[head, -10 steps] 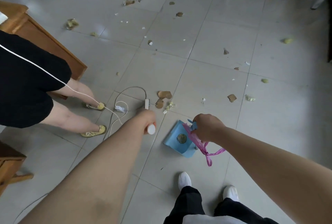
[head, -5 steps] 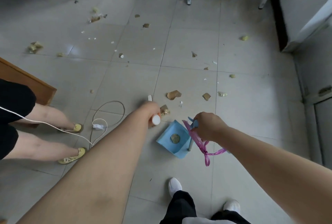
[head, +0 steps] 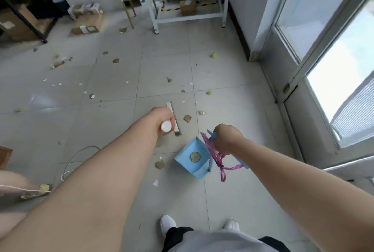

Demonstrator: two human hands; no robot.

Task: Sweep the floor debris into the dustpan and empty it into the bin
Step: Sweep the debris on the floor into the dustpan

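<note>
The left hand [head: 164, 118] grips a broom [head: 174, 117], the right hand [head: 226, 137] the blue dustpan [head: 185, 163] handle; scraps [head: 187, 118] should be swept with short strokes, pan lip flat against the floor [head: 113, 89].

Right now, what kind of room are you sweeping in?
Probably a storeroom or workroom, not a home. Taped brown cardboard boxes sit on the grey tiled floor, a white metal frame table stands behind, and a big glass door is beside it.

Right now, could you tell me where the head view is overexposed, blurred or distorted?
Head view: the window at right is blown out to white; the leg at the left edge is motion-blurred; the wide lens bends the door frame; the dustpan and the left hand stay fairly sharp.
</note>
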